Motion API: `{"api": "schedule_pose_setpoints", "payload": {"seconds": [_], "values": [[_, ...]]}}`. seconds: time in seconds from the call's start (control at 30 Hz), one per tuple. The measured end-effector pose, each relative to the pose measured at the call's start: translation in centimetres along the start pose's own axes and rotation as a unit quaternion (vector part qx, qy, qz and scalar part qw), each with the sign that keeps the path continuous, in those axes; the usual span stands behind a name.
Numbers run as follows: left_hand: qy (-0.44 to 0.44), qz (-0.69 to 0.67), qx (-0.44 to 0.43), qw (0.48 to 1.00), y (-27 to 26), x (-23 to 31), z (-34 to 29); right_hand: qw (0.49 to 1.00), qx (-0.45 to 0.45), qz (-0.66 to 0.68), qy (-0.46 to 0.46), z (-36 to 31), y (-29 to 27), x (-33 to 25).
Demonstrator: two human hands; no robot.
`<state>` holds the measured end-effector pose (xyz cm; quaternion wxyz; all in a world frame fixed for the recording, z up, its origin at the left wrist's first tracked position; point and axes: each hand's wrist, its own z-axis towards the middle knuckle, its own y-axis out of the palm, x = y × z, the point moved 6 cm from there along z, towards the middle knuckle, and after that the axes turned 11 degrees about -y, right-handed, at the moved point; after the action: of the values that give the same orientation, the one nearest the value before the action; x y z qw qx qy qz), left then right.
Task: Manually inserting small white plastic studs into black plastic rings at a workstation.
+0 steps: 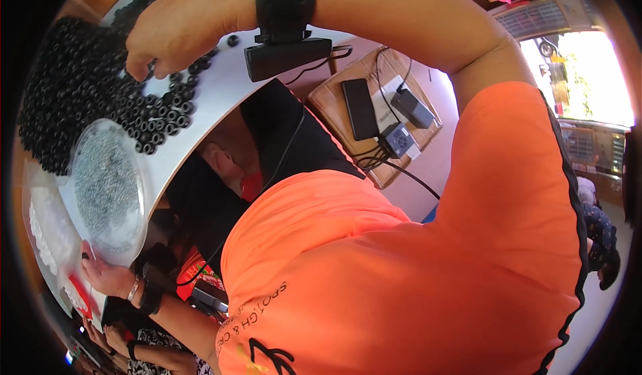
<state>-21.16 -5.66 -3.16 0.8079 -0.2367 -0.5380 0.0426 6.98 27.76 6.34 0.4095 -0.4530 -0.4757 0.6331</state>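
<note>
Many small black ring-shaped beads (73,81) lie heaped on a white tabletop (194,117). My right hand (177,31) reaches over the heap with its fingers curled down among the rings. Whatever sits between those fingertips is hidden. A black strap (284,7) with a black box-like device (287,57) wraps that wrist. Beside the heap, near the table's edge, rests a shallow clear tray (137,231) of fine clear grains. My left hand (110,278) is at the tray's rim, fingers pinched around a small black piece (85,256).
A cardboard box (328,97) beside my legs carries a black phone (360,107), grey power blocks (411,107) and trailing cables. White plastic bags (50,228) lie past the tray. Other people's arms (160,355) show at the lower left; another person (598,234) is far right.
</note>
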Motion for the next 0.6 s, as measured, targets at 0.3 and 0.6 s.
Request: {"api": "schedule_pose_setpoints", "payload": {"seconds": [0.3,0.6], "values": [[0.011,0.009,-0.009,1.0,1.2,-0.1,0.4,0.997,-0.029,-0.053,-0.043,-3.5,-0.9,-0.9],[0.025,-0.044,0.04,0.998,-0.1,-1.4,-0.4,0.997,0.038,0.01,-0.061,-1.1,-0.7,-0.5]]}}
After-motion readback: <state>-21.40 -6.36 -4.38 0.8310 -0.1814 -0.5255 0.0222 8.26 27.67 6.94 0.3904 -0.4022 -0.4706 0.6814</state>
